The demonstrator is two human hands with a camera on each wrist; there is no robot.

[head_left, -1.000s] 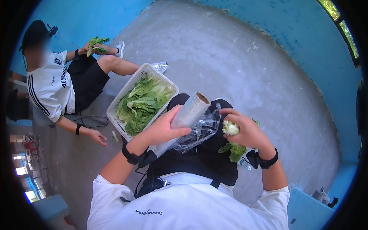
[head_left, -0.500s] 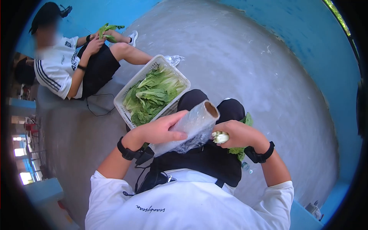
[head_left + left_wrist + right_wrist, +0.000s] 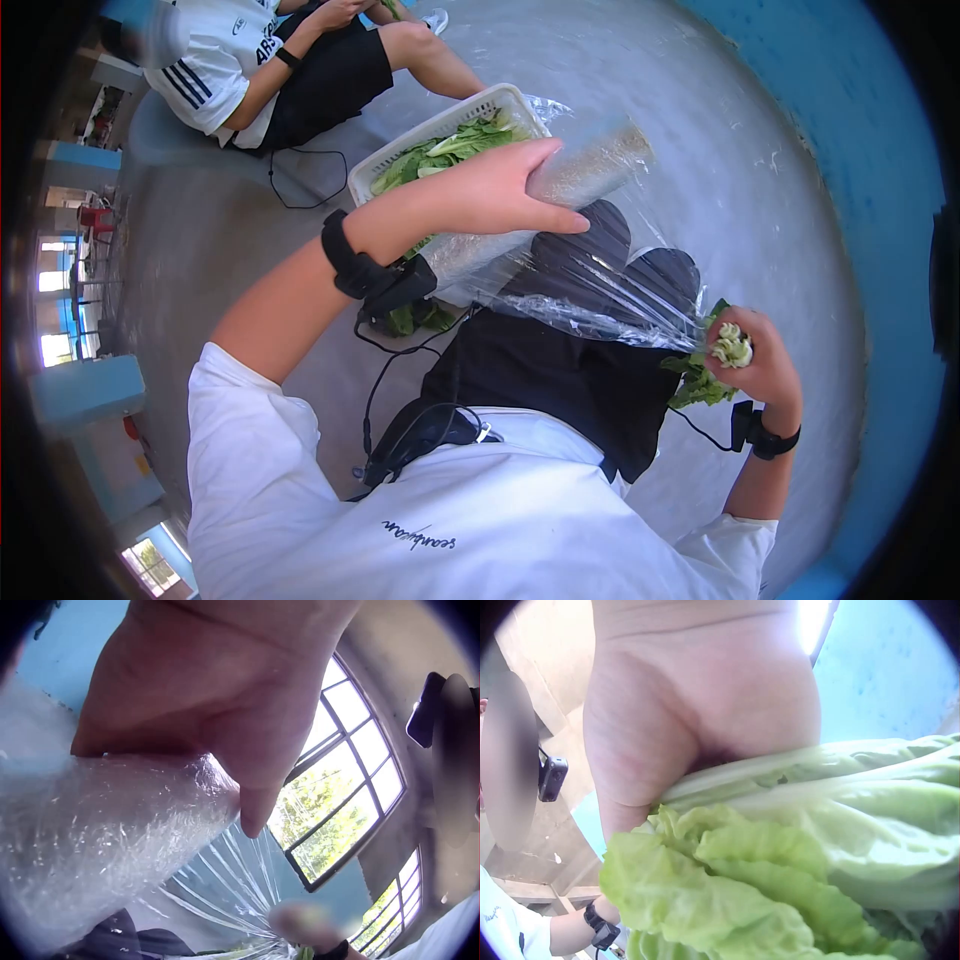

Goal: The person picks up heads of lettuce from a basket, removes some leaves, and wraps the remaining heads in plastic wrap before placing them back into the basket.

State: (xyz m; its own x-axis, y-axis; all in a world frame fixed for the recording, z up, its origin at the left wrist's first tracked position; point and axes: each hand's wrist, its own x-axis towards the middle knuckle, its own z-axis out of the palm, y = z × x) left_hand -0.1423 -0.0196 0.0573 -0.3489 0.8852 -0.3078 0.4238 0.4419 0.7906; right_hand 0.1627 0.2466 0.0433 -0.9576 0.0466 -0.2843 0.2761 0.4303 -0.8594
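Note:
My left hand (image 3: 500,190) grips a thick roll of clear plastic wrap (image 3: 590,170), thumb on the near side. In the left wrist view the wrapped roll (image 3: 97,840) fills the lower left under the palm. A sheet of film (image 3: 610,300) stretches from the roll to my right hand (image 3: 762,355), gathered into creases towards it. That hand clasps a bunch of leafy green lettuce (image 3: 733,345), its pale cut stem end facing up and leaves hanging below. In the right wrist view the lettuce leaves (image 3: 727,892) spread beneath the palm.
A white plastic basket (image 3: 360,180) of green leaves stands beyond my left forearm. Behind it sits another person (image 3: 240,70) in a white shirt and black shorts. My dark-clad knees (image 3: 660,275) lie under the film. A blue wall (image 3: 900,250) rises at right.
My right hand has moved right and nearer my body with the lettuce, drawing film out from the roll. My left hand has moved forward and right with the roll. The view has shifted too.

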